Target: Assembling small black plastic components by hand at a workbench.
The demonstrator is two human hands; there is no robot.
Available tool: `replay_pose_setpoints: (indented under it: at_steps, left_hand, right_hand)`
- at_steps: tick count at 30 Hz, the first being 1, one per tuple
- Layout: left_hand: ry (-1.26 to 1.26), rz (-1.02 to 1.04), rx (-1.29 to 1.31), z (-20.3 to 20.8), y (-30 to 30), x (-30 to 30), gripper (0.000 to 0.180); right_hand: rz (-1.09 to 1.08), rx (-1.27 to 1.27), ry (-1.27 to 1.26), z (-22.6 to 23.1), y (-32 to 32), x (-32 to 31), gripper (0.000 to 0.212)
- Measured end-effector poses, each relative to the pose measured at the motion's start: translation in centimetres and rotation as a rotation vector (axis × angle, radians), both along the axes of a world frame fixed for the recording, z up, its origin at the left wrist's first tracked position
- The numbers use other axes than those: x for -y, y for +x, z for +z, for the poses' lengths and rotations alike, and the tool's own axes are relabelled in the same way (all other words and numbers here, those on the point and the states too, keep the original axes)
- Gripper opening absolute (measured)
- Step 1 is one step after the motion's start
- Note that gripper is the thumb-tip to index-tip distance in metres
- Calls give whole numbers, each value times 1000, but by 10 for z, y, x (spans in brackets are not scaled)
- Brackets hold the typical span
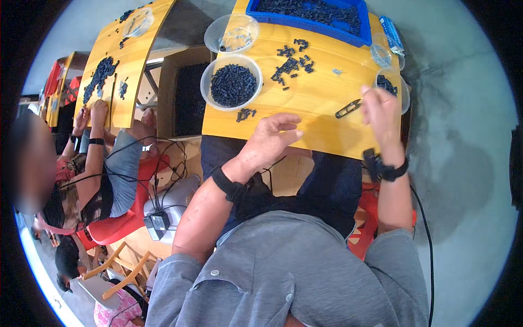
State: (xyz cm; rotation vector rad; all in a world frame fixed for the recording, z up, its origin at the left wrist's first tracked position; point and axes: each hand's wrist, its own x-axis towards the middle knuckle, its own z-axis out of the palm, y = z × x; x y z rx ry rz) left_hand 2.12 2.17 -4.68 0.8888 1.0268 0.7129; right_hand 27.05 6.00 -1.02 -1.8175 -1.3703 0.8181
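My left hand hovers over the near edge of the yellow table, its fingers loosely curled and apart from the thumb, with nothing visible between them. On the right, my right hand is raised beside a small clear tub of black pieces. Its fingers are closed and slightly blurred; what they hold, if anything, I cannot make out. Left of that hand lies a slim black tool with long openings. Small black cylindrical pieces are scattered mid-table, with a few more near my left hand.
A clear round tub of black pieces stands at the left, behind it another clear tub. A blue tray of black pieces sits at the back. A cardboard box stands left of the table. Another person works at a neighbouring table.
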Motion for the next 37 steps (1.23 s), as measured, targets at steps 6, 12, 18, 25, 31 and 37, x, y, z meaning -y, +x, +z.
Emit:
replay_pose_setpoints:
  at_steps: [6,12,18,25,31,37]
  left_hand:
    - [81,-63,-347,-29,-8,-7,29]
    - [30,-23,-256,-54,-11,-25,20]
    - [-64,121,-165,-68,-9,-26,15]
    - [-10,97,-131,-74,-12,-24,15]
    - [-10,70,-153,-73,-14,-23,18]
    - [-129,197,0,-69,-14,-23,24]
  right_hand:
    - [-58,660,131,-15,87,-43,40]
    - [-36,821,7,-30,74,-54,34]
    - [451,319,387,-67,-14,-75,13]
    - [579,376,267,-95,-70,-90,14]
    - [577,518,178,-101,-74,-89,15]
    - [434,93,5,-100,-70,-70,15]
